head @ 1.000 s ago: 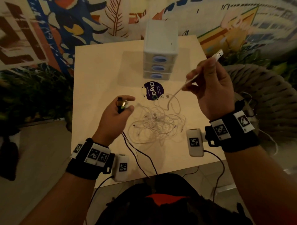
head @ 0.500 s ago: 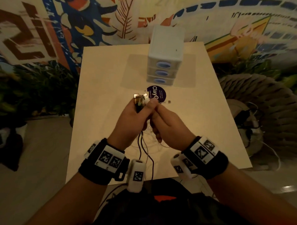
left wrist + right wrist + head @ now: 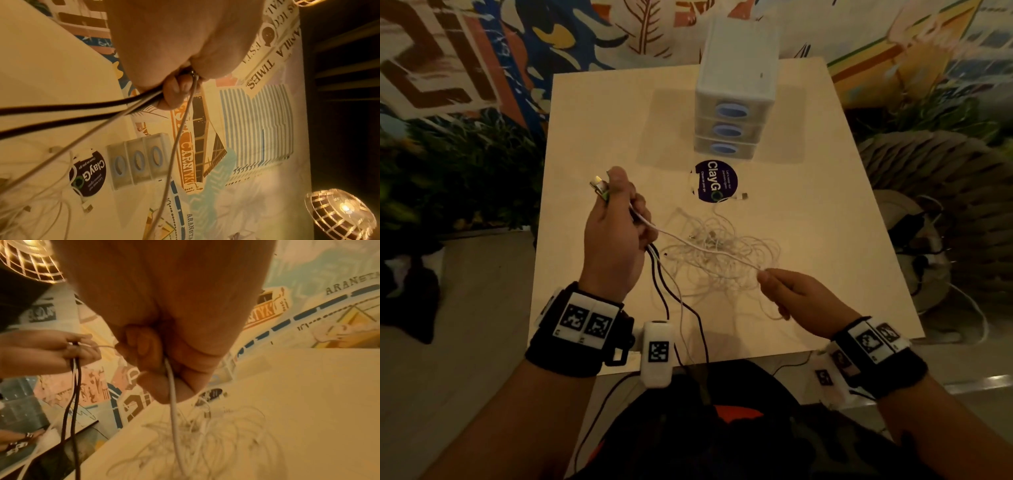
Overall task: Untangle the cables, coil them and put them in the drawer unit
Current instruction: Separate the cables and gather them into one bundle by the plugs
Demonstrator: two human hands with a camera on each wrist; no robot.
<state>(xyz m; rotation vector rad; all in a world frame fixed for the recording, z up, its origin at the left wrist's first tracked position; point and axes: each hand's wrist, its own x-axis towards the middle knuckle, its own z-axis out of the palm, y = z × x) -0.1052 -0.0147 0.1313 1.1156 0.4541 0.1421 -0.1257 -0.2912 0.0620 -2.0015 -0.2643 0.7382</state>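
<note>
Hands parted; white cable [image 3: 705, 248] stretched between.

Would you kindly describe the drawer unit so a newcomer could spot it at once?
Find the pale wooden table. At its far end, beyond the round dark sticker, stands the drawer unit: a white box with three stacked drawers, each with a blue oval handle.

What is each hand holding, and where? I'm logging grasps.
Left hand grips the plug ends of thin black cables and a thin white cable; right hand pinches that white cable mid-length.

sticker [image 3: 715, 181]: "ClayGo" | mural [image 3: 265, 71]: "TIMES", "ARANETA" (partly cut off)
</note>
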